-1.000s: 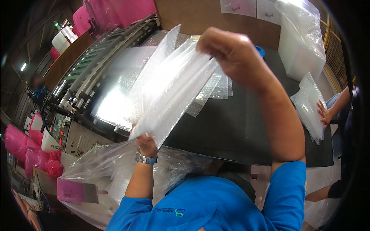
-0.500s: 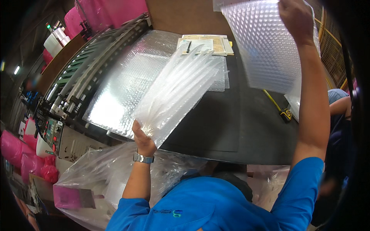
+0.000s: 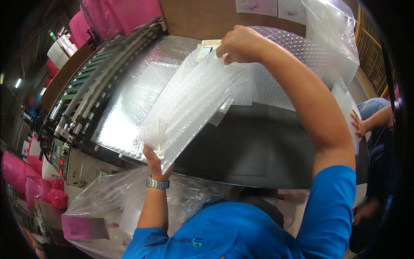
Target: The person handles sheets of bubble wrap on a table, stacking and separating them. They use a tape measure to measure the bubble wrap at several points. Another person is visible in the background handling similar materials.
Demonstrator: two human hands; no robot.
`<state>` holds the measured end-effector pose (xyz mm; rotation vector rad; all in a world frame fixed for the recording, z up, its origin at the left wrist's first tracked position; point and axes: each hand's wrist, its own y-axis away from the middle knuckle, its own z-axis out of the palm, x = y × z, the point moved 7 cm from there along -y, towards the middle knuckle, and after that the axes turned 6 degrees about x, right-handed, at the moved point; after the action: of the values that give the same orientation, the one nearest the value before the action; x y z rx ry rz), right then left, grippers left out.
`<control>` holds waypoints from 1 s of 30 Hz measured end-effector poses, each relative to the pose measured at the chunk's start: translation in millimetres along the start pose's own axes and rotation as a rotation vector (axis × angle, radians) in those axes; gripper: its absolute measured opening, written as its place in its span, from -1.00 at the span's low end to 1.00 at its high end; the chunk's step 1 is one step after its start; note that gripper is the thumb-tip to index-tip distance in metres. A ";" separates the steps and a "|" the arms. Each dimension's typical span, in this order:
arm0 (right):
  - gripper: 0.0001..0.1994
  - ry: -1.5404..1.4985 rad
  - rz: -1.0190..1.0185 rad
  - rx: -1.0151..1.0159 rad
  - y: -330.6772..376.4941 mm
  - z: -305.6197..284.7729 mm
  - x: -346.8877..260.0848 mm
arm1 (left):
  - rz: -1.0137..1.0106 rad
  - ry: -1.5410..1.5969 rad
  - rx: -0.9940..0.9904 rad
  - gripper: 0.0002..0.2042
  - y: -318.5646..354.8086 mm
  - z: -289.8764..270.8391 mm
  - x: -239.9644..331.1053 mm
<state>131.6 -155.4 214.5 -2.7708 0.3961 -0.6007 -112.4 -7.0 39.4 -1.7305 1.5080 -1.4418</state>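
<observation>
Head view: a worker held a stack of clear bubble bags [image 3: 189,108] tilted above a dark table [image 3: 258,146]. The left hand [image 3: 156,162] pinched the stack's near lower corner; the right hand [image 3: 241,43] closed its fingers on the far upper edge. The bags looked light, limp and slippery, likely to fan apart, so opposite ends seemed the sound hold. A bubble sheet [image 3: 129,99] lay beside a conveyor [image 3: 86,95].
</observation>
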 end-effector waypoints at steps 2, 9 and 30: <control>-0.78 -0.122 0.025 0.011 -3.3 -2.0 -5.8 | 0.004 -0.033 0.009 -0.36 4.4 -1.2 -8.9; -0.78 -0.367 0.164 -0.083 -7.1 -4.6 20.9 | 0.004 -0.025 0.027 -0.33 8.4 -0.6 -20.3; -0.87 -0.280 -0.197 0.518 -13.8 -195.5 -65.5 | -0.287 0.272 -0.059 -0.17 -4.5 20.4 -35.3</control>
<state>-8.3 -162.7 366.4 -2.3523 -0.0882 -0.2924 -87.8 20.1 21.0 -1.9095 1.4921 -1.8586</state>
